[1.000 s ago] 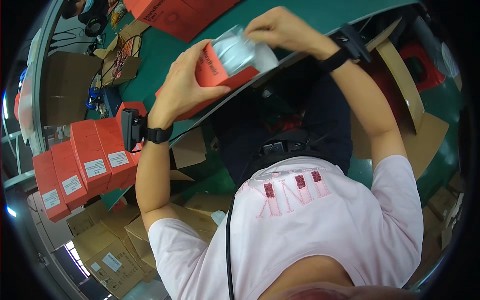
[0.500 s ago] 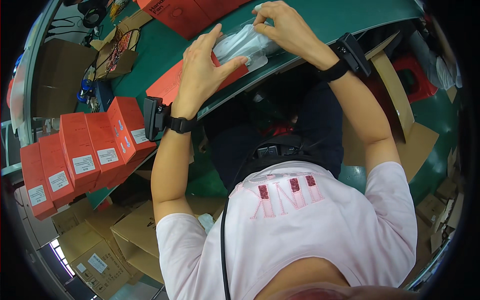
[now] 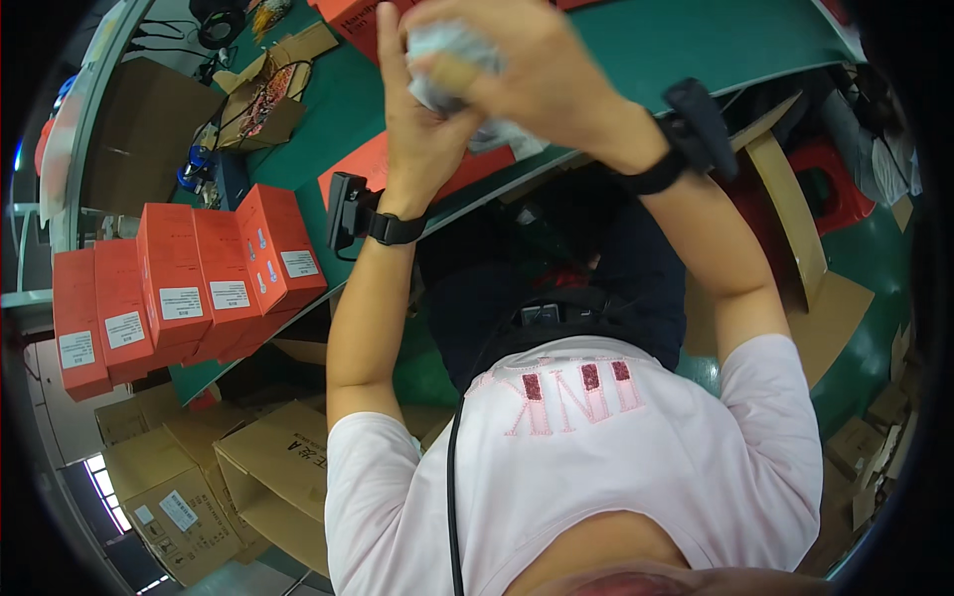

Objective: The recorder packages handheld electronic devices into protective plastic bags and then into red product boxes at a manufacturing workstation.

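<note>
A whitish item in a crinkled plastic wrap (image 3: 449, 62) is up between my two hands, above the near edge of the bench; motion smears it and its kind does not show. My right hand (image 3: 542, 79) is closed over it from the right, blurred. My left hand (image 3: 422, 129) is against its left and lower side, fingers pointing up and thumb bent in under it. Just below, a clear plastic tray (image 3: 505, 135) shows in part by the bench edge. A red box (image 3: 350, 164) lies flat on the bench, partly behind my left wrist.
Several red boxes (image 3: 179, 278) with white labels stand in a row at the left end of the green bench (image 3: 686, 45). More red boxes (image 3: 358, 25) are at the back. An opened carton (image 3: 263, 99) holds colourful cords. Cardboard cartons (image 3: 179, 497) and a red stool (image 3: 830, 184) stand below.
The wrapped whitish item has come up out of the clear tray into my hands. My right hand has moved left, and my left hand has shifted from the tray's edge to the item.
</note>
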Motion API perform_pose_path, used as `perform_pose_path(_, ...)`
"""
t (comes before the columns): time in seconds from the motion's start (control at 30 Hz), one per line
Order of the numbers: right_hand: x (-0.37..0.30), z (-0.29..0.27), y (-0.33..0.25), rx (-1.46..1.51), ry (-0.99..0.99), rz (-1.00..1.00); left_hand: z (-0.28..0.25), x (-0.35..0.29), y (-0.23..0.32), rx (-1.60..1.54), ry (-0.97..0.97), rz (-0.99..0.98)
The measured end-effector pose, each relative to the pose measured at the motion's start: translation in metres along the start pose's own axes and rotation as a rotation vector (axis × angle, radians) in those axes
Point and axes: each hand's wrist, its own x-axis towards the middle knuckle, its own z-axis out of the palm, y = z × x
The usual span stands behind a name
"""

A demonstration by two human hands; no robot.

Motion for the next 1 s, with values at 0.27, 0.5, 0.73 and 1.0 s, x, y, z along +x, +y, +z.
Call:
perform_pose_path(0.27, -0.005, -0.067, -0.048, 0.148, 0.128, 0.695, -0.037, 0.036, -0.003, -1.516, 0.550, -0.607)
perform_pose_path(0.5, -0.018, -0.045, -0.081, 0.009, -0.213, 0.639, -0.031, 0.019, 0.007, -1.805, 0.359, -0.715)
perform_pose_path(0.73, -0.031, -0.028, -0.065, -0.063, -0.102, 0.413, -0.004, 0.008, 0.011, -1.184, 0.683, -0.741)
perform_pose_path(1.0, -0.058, -0.035, -0.072, 0.167, -0.184, 0.216, -0.027, 0.016, 0.012, -1.323, 0.807, -0.660)
